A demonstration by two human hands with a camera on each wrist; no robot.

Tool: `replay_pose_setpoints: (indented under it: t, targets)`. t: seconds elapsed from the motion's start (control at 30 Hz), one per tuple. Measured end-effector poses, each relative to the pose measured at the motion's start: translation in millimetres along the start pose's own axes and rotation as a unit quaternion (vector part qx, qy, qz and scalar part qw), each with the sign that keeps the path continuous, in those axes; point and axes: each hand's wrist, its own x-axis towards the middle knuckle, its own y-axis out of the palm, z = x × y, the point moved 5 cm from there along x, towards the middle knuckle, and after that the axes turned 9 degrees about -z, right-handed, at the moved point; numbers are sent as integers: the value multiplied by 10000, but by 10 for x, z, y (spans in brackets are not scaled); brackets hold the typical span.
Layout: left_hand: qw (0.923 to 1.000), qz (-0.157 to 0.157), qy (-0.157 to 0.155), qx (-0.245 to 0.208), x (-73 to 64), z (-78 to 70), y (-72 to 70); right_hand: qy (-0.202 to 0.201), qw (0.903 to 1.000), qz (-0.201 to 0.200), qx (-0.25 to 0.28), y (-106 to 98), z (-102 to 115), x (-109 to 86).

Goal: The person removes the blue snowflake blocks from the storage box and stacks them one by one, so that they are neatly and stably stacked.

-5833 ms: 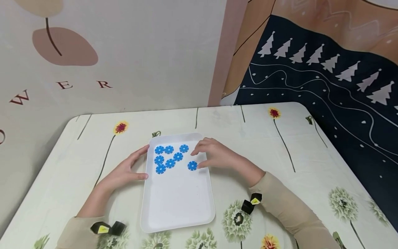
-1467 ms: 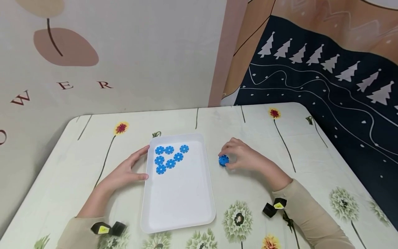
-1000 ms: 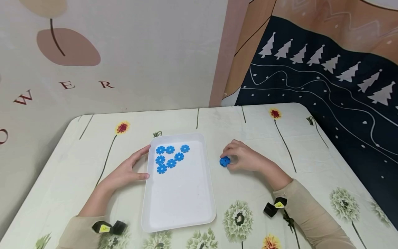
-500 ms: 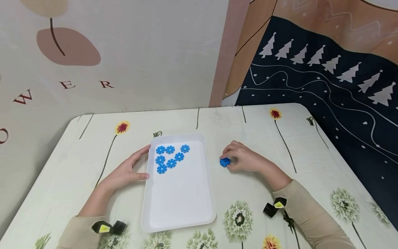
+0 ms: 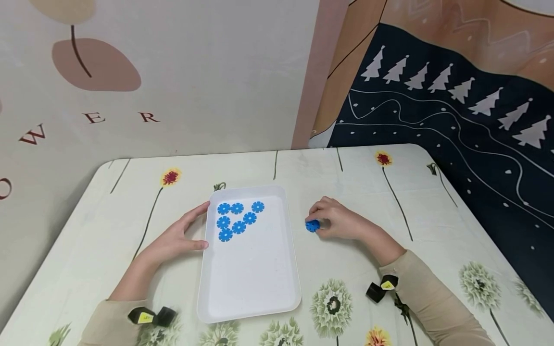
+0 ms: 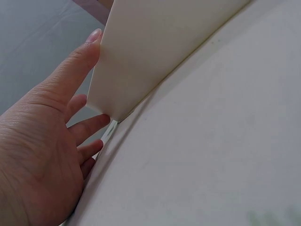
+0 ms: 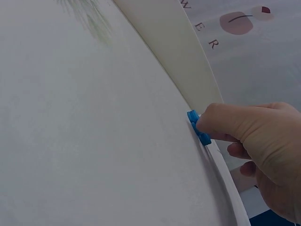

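Several blue notched snowflake discs [image 5: 239, 227] lie flat in the upper left part of the white tray [image 5: 248, 283]. My left hand [image 5: 175, 238] is at the tray's left side, its spread thumb and index fingertip touching the rim; in the left wrist view the left hand [image 6: 51, 127] has its fingers loosely extended along the tray wall. Right of the tray, my right hand [image 5: 335, 218] pinches blue snowflake discs [image 5: 312, 226] between thumb and fingers, low over the tablecloth. In the right wrist view these look like thin layers, one upon another, partly covered by the right hand [image 7: 258, 141].
A flower-printed cloth [image 5: 363, 192] covers the table. Behind it stands a pale wall [image 5: 216, 86], with a dark tree-patterned hanging [image 5: 415, 110] at the right. Black wrist devices [image 5: 151, 317] sit on both sleeves.
Since the oldest frame, the lone disc at the tray's right side has left the tray, and my right hand has moved right onto the tablecloth, gripping blue discs. The left hand stays put.
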Motion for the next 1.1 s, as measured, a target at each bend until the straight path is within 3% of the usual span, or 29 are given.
replay_pose_setpoints:
  t: [0.47, 0.8, 1.1]
  targets:
    - [10000, 5, -19, 18, 0, -7, 5, 88, 10000, -11, 39, -26, 9, -6]
    - [10000, -4, -65, 68, -1, -22, -8, 109, 9984, -503, 229, -291, 132, 107]
    - [10000, 4, 4, 73, 2, -19, -2, -131, 9962, -808, 295, -361, 267, 298]
